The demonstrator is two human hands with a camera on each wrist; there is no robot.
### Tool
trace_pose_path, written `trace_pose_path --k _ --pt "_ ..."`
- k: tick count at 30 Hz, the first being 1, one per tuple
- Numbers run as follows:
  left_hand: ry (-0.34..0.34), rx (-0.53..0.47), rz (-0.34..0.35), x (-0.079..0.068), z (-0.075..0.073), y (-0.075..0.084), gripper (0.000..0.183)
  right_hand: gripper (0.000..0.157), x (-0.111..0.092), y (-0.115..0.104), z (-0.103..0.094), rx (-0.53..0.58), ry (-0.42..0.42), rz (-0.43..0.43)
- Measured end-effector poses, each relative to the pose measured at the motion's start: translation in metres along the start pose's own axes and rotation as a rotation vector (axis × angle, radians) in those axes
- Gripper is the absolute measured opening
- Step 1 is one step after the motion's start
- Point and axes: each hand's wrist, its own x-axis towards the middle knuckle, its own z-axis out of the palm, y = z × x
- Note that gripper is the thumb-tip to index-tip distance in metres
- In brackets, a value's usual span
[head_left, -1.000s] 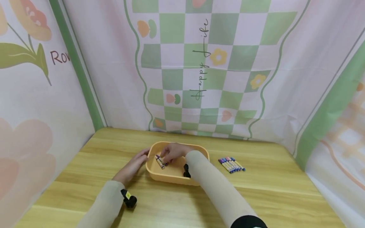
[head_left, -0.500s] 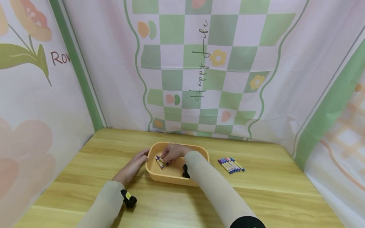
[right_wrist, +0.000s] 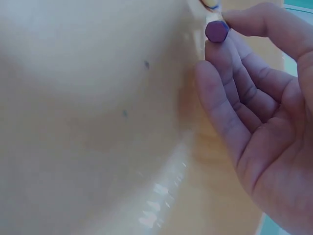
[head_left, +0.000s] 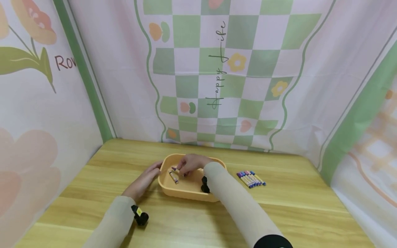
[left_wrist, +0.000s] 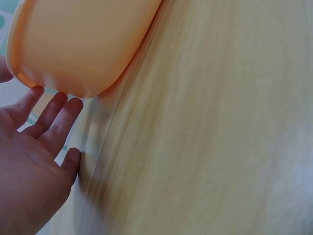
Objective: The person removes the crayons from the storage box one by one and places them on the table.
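Inside a shallow orange plastic basket [head_left: 186, 195], my right hand [head_left: 192, 163] pinches a crayon [right_wrist: 216, 31] between thumb and fingertips. Its purple six-sided end faces the right wrist camera. Another crayon [head_left: 173, 177] with a pale wrapper lies on the basket floor, to the left of the held one. My left hand [head_left: 143, 182] rests against the basket's left end. In the left wrist view, the fingertips [left_wrist: 76, 104] touch the outside of the basket wall with the fingers loosely extended.
To the right of the basket, several crayons [head_left: 251, 179] lie side by side in a row on the wooden table [head_left: 173, 224]. A checkered cloth [head_left: 214, 86] hangs behind the table's far edge, with printed curtains at both sides.
My right hand has shifted slightly to the right with the pinched crayon, which now stands further apart from the crayon on the basket floor. My left hand stays in place.
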Motion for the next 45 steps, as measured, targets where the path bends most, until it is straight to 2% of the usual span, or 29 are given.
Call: trace_pose_path --k 11,19,26,34,40,45 --pt "-0.004 0.002 0.001 0.003 -0.001 0.000 0.060 0.025 -0.037 -0.005 -0.040 -0.104 0.033 -0.042" --pt "-0.018 0.015 0.008 0.002 -0.002 0.002 0.061 0.032 -0.074 0.006 -0.077 -0.146 0.074 -0.014" --pt "-0.017 0.026 -0.008 0.001 -0.004 0.000 0.060 0.034 -0.112 0.039 -0.103 -0.146 0.141 -0.011" --pt "-0.018 0.005 -0.015 0.003 -0.003 0.001 0.061 0.038 -0.161 0.083 -0.125 -0.131 0.203 0.044" --pt "-0.019 0.003 -0.016 0.002 -0.002 0.001 0.061 0.038 -0.193 0.116 -0.129 -0.068 0.228 0.074" --pt "-0.018 0.002 -0.021 0.002 -0.002 0.001 0.061 0.039 -0.211 0.146 -0.123 -0.033 0.237 0.126"
